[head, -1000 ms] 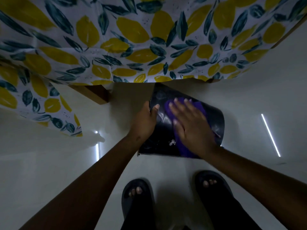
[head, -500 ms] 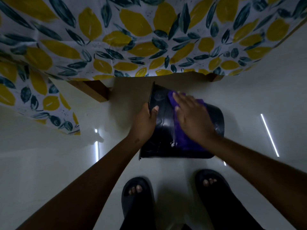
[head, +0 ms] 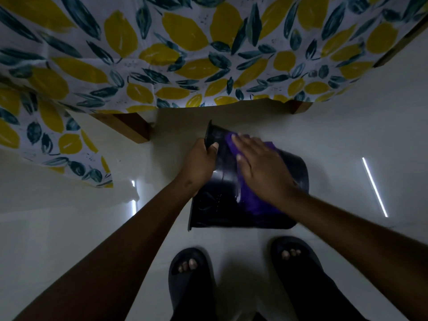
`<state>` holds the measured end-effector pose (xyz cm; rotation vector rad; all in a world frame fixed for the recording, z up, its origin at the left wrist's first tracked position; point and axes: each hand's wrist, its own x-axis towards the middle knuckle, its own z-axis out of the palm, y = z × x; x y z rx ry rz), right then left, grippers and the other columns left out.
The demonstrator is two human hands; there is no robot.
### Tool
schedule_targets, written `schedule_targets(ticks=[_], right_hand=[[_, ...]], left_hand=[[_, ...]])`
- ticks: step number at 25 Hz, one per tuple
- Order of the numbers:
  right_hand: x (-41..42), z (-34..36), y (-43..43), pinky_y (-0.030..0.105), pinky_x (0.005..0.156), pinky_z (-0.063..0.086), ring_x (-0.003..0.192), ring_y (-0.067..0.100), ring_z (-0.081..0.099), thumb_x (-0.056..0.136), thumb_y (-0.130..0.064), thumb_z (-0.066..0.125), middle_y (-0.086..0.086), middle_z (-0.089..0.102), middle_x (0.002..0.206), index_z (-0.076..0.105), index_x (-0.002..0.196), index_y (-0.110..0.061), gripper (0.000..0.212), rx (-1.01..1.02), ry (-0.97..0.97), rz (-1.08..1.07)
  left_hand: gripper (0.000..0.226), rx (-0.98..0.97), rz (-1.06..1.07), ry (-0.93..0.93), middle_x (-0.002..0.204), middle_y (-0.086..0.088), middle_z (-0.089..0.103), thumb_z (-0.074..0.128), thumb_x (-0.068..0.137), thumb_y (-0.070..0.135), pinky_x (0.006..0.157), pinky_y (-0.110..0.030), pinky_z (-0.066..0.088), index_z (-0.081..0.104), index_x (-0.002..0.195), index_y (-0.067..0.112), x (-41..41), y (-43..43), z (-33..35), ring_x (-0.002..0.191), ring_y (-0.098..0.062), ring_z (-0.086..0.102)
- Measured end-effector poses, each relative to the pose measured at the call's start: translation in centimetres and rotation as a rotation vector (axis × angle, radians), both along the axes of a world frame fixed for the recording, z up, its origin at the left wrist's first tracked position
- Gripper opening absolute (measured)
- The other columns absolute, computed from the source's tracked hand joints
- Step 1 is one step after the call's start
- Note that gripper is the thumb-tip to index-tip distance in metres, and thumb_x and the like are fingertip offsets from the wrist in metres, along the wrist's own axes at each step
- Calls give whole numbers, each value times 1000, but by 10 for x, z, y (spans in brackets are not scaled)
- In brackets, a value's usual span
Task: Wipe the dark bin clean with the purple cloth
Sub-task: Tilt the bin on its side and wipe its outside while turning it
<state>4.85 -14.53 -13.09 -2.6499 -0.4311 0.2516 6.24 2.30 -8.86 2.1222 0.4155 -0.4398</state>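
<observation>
Presently the dark bin (head: 245,205) is seen lying on its side on the pale glossy floor (head: 69,228), its rim turned toward the left hand (head: 200,162) and its rounded base out beyond the right hand (head: 261,169). The rim's far edge is gripped by the left hand, the thumb laid over the outer wall and the other fingers curled around the lip, where they are hidden, so their exact spread cannot be told. The purple cloth (head: 257,205) is pressed flat against the bin's upturned wall by the right hand, whose fingers (head: 245,143) are held straight and close together, pointing away from the body; purple fabric is visible just past the fingertips and again under the wrist, trailing toward the near edge of the bin. A small wet glint is seen on the wall beside the thumb. Beyond the fingertips, a lemon-print tablecloth (head: 185,54) is draped over a table, with a wooden leg (head: 129,128) showing beyond the left knuckles. Behind the wrists, two feet in dark slide sandals (head: 192,281) are planted on the floor, near the bin, and a bright strip of reflected light (head: 374,186) is laid across the floor well off to the right of the right hand
</observation>
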Motion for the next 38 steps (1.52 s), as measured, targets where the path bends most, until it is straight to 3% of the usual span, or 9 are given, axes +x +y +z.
schedule_targets(ticks=[3, 10, 16, 21, 24, 27, 30, 36, 38], right_hand=[[37, -5, -2, 34, 116, 26, 140, 22, 38, 102, -34, 31, 3, 42, 152, 36, 148, -23, 48, 100, 205, -202], [-58, 12, 11, 43, 119, 18, 150, 24, 15, 99, -36, 32, 0, 21, 162, 19, 153, -25, 57, -107, -97, 171], [33, -7, 2, 35, 116, 26, 138, 25, 40, 102, -35, 27, 9, 43, 151, 37, 148, -16, 50, 89, 172, -215], [-64, 5, 3, 44, 118, 18, 149, 25, 19, 100, -37, 27, -1, 25, 160, 21, 152, -26, 53, -124, -98, 160], [-57, 4, -3, 39, 116, 21, 149, 22, 19, 101, -34, 31, -4, 26, 160, 25, 151, -29, 51, -91, -141, 197], [-24, 1, -1, 37, 120, 22, 144, 21, 32, 103, -32, 25, 3, 37, 155, 34, 149, -18, 49, 5, -101, -44], [-29, 0, 7, 40, 118, 25, 143, 26, 35, 102, -34, 22, 5, 40, 153, 36, 148, -17, 51, 10, -56, -257], [-69, 3, 16, 46, 118, 22, 150, 25, 14, 100, -36, 27, 1, 20, 162, 16, 154, -24, 57, -194, -144, 110], [-46, -4, 6, 45, 118, 24, 148, 25, 22, 101, -36, 19, 5, 26, 160, 21, 153, -20, 54, -194, -114, 9]], left_hand=[[32, 12, 41, -32, 96, -11, 62, 42, 101, 31, 68, -29, 43, 57, 109, 4, -5, 0, 5, 85, -23, 60], [35, -8, 5, 94, 109, -18, 66, 42, 99, 31, 83, -36, 48, 59, 113, 4, 29, -4, 2, 101, -32, 63], [28, -6, 0, 65, 94, -11, 63, 43, 100, 31, 82, -37, 51, 58, 104, 8, 18, 1, 3, 86, -26, 62], [25, 37, -52, 109, 85, -10, 58, 46, 98, 30, 71, -29, 39, 55, 89, 9, 33, -4, 8, 79, -24, 55], [19, -79, -26, 129, 97, -13, 64, 48, 98, 29, 79, -33, 49, 56, 95, 12, 31, -1, 9, 88, -26, 61], [24, -211, 53, 87, 108, -13, 68, 55, 92, 35, 93, -49, 53, 59, 106, 15, 8, 5, 5, 100, -29, 66], [28, -96, 46, 16, 106, -7, 65, 51, 97, 33, 85, -38, 53, 54, 114, 11, -12, 3, 6, 95, -21, 63], [30, -17, 24, 22, 109, -12, 64, 47, 99, 31, 82, -33, 49, 55, 114, 7, 3, 0, 7, 98, -25, 61], [27, -59, 46, 4, 105, -10, 65, 48, 98, 31, 86, -38, 52, 55, 112, 9, -1, 1, 4, 96, -24, 63]])
